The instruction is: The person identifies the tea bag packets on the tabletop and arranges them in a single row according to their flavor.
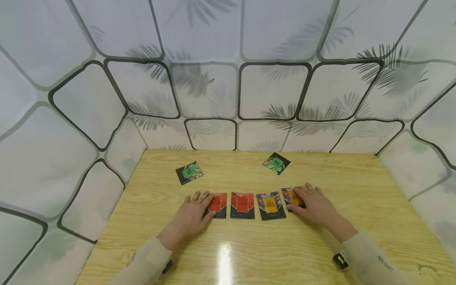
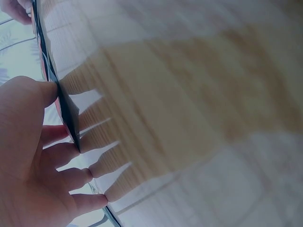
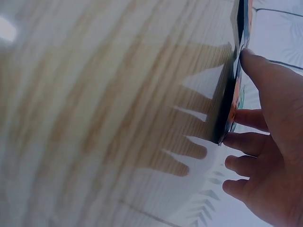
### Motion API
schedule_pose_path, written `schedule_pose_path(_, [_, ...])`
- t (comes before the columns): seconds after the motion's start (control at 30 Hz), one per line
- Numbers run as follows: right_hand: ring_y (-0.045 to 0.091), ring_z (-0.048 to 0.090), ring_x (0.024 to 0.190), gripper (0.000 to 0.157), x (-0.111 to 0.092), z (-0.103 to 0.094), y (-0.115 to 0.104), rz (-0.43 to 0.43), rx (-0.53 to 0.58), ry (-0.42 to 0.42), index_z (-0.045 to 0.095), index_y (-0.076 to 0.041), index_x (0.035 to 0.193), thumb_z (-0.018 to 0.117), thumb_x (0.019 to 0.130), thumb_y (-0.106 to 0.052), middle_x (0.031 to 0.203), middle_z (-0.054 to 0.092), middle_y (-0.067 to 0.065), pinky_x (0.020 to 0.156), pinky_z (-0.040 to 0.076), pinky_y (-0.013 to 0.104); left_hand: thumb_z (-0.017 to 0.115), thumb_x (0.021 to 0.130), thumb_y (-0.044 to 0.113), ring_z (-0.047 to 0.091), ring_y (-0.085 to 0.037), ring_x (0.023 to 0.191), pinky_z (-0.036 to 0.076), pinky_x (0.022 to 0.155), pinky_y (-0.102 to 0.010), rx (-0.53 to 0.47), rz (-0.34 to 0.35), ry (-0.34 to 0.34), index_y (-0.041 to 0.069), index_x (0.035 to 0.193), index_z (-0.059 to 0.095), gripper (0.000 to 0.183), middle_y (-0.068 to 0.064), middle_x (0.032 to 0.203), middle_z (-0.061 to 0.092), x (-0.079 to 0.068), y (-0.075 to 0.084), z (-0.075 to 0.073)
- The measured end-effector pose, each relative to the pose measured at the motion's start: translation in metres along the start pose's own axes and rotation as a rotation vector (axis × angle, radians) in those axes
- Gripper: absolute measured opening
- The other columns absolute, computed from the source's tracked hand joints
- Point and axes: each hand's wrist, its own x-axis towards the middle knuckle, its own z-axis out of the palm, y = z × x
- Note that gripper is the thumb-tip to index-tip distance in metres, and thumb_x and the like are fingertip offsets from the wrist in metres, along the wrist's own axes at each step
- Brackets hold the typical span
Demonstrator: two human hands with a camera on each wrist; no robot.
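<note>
Four flat sachets lie in a row across the table in the head view. My left hand point(image 1: 191, 213) rests on the leftmost red-and-black sachet point(image 1: 218, 206), with its fingers spread and its thumb at the near edge. Beside it lies a second red-and-black sachet point(image 1: 242, 205), untouched. To the right is an orange-labelled sachet point(image 1: 271, 206) with a dark lower band. My right hand point(image 1: 315, 204) touches the rightmost orange-labelled sachet point(image 1: 290, 194) and covers part of it. In the right wrist view its thumb and forefinger press on this sachet, while the outer fingers reach past its corner.
Two green-and-black sachets lie farther back, one at the left point(image 1: 189, 172) and one right of the middle point(image 1: 276, 163). The light wooden table point(image 1: 228, 245) meets a patterned backdrop point(image 1: 210, 134) behind and at both sides.
</note>
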Motion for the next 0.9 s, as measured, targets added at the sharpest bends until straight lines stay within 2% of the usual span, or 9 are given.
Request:
schedule_pose_path(0.33, [0.057,0.039,0.147,0.077,-0.005,0.000,-0.010,-0.014,-0.023,0.008,0.058,0.000,0.148,0.068,0.098,-0.058,0.151,0.055,0.029,0.120,0.028,0.073,0.053,0.109,0.044,0.041,-0.048,0.151,0.037,0.119,-0.069,0.001,0.001,-0.002,0.008,0.161,0.045,0.063,-0.018,0.164,0.045,0.001,0.000,0.000])
schedule_pose_path(0.9, [0.055,0.044,0.145,0.082,-0.013,0.000,-0.020,0.018,-0.063,0.015,0.058,0.000,0.147,0.067,0.096,-0.064,0.149,0.057,0.029,0.119,0.033,0.071,0.053,0.110,0.044,0.040,-0.049,0.152,0.035,0.119,-0.069,-0.010,0.004,-0.008,0.008,0.161,0.044,0.063,-0.018,0.165,0.044,-0.001,0.001,-0.003])
